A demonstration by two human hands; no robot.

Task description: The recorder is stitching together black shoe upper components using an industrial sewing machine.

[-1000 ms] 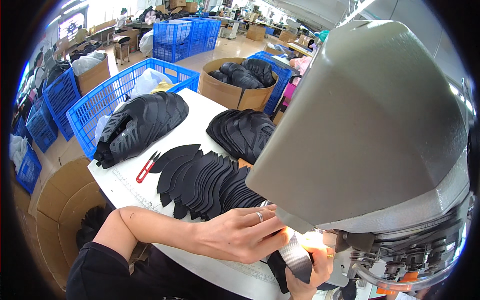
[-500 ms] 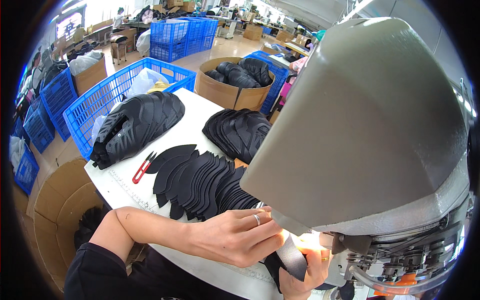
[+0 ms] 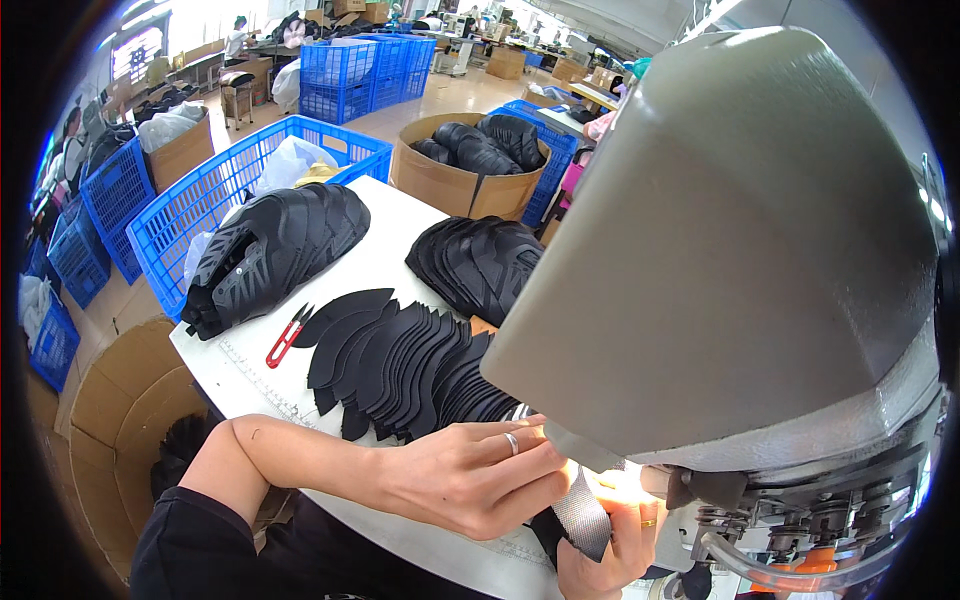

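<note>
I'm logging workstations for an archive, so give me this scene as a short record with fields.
left hand: beside the gray strip, fingertips partly hidden
right hand: gray strip between thumb and fingers
machine head: large, gray, at right
table: white; red-handled snips, overlapping black cut pieces, black shoe uppers
beyond table: blue crate

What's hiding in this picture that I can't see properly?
In the head view:
Left hand: some fingertips, behind the grey machine cover.
Silver strip: upper end, lost between the hands and in glare.
Right hand: its forearm, cut off by the lower edge.
Black shoe uppers beside the cover: right end, behind it.
</note>
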